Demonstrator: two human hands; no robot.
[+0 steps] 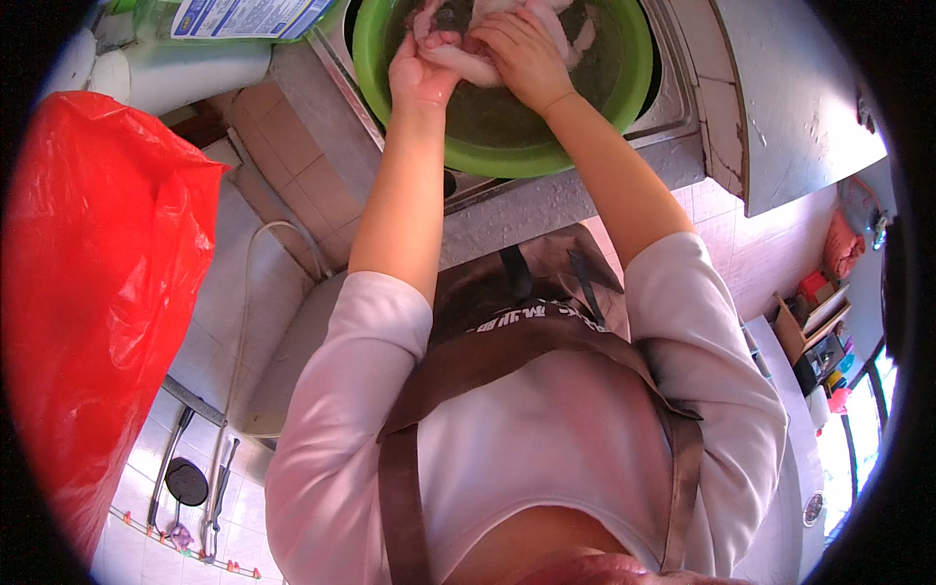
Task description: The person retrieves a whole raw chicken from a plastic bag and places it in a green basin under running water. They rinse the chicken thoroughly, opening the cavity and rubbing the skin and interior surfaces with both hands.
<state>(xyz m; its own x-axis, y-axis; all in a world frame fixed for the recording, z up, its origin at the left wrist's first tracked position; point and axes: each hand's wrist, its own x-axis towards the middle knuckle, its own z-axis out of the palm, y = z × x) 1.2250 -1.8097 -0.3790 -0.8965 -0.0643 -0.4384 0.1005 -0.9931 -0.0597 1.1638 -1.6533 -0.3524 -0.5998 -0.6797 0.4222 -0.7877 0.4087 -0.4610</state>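
A round green plastic basin [504, 162] with cloudy water in it sits in a metal sink. In the water lies a pale, plucked raw bird [468, 66], which looks like poultry. My left hand [424, 73] grips a long, thin part of it from below, palm up; I cannot tell whether this is the neck or a limb. Across the bird's body, my right hand [523, 62] presses down with bent fingers, and its fingertips are partly hidden. The bird's far side runs out of the top of the picture.
Close on the left hangs a red plastic bag [110, 241]. A large green-tinted bottle [241, 22] with a printed label stands at the upper left. The metal sink rim [669, 110] and a wet stone counter edge [504, 219] border the basin. Ladles [186, 481] hang on the tiled wall.
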